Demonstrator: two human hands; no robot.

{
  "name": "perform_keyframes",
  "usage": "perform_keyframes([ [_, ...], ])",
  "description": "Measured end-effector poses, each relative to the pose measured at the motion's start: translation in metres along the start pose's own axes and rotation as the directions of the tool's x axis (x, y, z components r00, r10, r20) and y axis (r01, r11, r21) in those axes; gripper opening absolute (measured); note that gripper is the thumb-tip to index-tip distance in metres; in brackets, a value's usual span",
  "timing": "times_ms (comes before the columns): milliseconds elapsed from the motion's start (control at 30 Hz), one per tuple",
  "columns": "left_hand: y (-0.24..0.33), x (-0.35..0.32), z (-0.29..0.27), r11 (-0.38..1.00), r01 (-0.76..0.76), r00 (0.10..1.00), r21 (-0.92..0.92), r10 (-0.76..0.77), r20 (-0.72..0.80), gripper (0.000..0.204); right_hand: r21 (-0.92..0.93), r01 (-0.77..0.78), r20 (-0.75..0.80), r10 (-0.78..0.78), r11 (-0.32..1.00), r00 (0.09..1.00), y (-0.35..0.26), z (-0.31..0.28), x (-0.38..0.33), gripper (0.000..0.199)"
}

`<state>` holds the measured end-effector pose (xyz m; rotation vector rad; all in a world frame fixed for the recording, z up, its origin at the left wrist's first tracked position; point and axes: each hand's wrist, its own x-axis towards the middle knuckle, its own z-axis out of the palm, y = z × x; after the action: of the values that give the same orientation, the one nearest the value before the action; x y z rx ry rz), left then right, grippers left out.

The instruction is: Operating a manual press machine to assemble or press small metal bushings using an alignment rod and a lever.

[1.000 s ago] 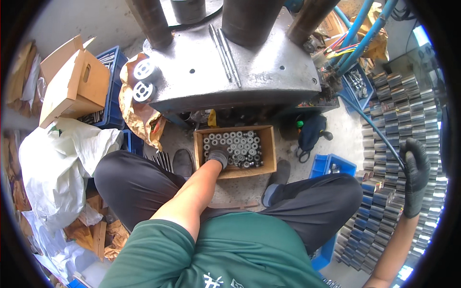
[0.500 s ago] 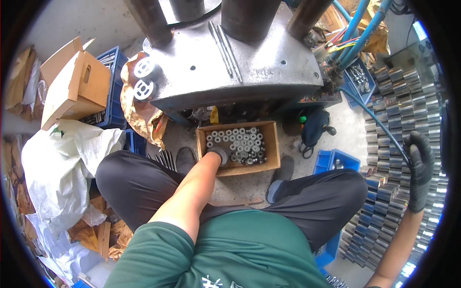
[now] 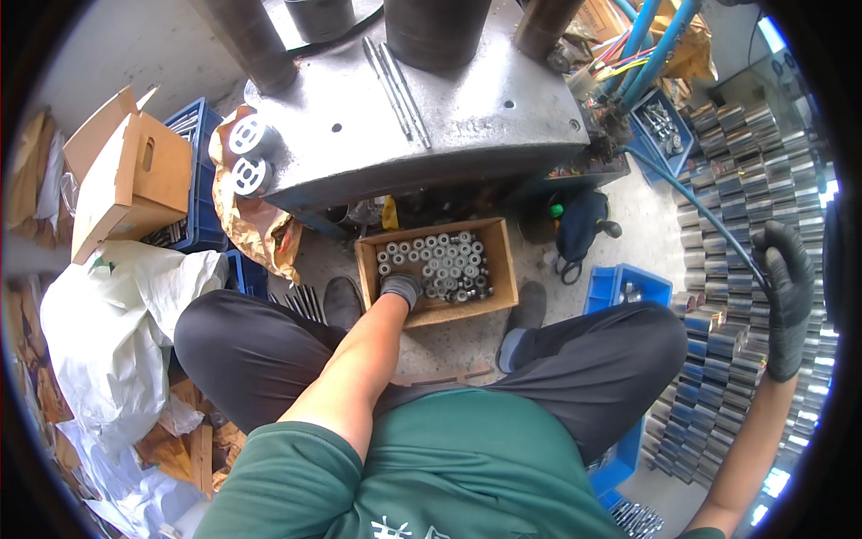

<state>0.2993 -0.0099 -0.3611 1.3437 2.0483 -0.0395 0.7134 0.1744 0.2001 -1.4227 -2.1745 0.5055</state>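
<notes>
My left hand (image 3: 401, 287), in a dark grey glove, reaches into the near left part of an open cardboard box (image 3: 505, 304) on the floor between my feet. Many small round grey metal parts (image 3: 446, 260) with centre holes fill much of the box, several standing in rows. The fingers of this hand point down and are mostly hidden, so whether they hold a part does not show. Far to the right, my right hand (image 3: 787, 301), in a black glove, is closed around the end of a long thin blue rod (image 3: 696, 208) that comes from the machine.
A heavy steel machine bed (image 3: 431, 117) with thick columns stands ahead, two metal rods (image 3: 396, 90) on top. Stacked shiny metal cylinders (image 3: 718, 368) rise at the right. Blue bins (image 3: 660, 289) stand beside my knee. A cardboard carton (image 3: 162, 171) and white sack (image 3: 99, 332) lie left.
The view has shifted slightly, so the machine and box sit a little further left and higher. My left hand stays in the box; my right hand stays on the rod.
</notes>
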Motion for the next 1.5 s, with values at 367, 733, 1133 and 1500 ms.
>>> perform_keyframes([
  [367, 0.004, -0.014, -0.022, 0.938, -0.149, 0.969, 0.312, 0.202, -0.143, 0.068, 0.007, -0.038, 0.013, 0.038, 0.999, 0.999, -0.003, -0.001, 0.002, 0.034],
  [733, 0.019, -0.022, -0.037, 0.994, -0.004, 0.948, 0.11, -0.031, 0.316, 0.047, 0.011, -0.085, -0.029, 0.086, 0.996, 0.996, -0.007, 0.002, -0.001, 0.034],
  [1133, 0.016, -0.01, -0.01, 0.999, 0.019, 0.986, 0.032, -0.024, 0.166, 0.06, 0.159, -0.054, -0.028, 0.06, 0.986, 0.998, -0.023, 0.012, -0.002, 0.026],
  [1500, 0.0, 0.006, 0.031, 0.983, -0.131, 0.98, 0.126, 0.11, 0.168, 0.054, 0.129, 0.112, -0.059, -0.105, 0.985, 0.993, -0.038, 0.019, 0.001, 0.022],
])
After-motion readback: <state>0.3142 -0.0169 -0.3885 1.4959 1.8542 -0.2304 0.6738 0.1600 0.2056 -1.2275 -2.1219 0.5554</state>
